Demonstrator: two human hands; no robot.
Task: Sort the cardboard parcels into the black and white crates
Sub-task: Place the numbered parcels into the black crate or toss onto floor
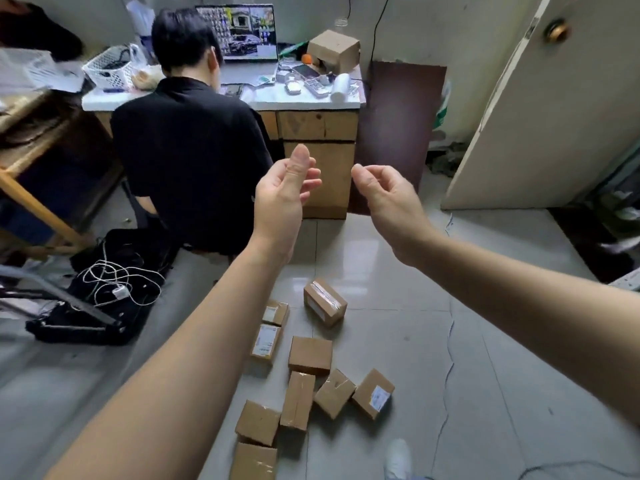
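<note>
Left hand (282,195) and right hand (389,199) raised side by side at chest height, both loosely curled, fingers apart, holding nothing. Parcels (310,355) lie scattered on the floor (485,341) well below the hands. Count: nine visible, one partly hidden by the left forearm; several touch or overlap at the lower cluster. No black or white crate in view. Risk: crates out of sight, so a parcel could be misplaced; grabbing from the tight cluster may drag a neighbour. A seated person (187,140) is near.
</note>
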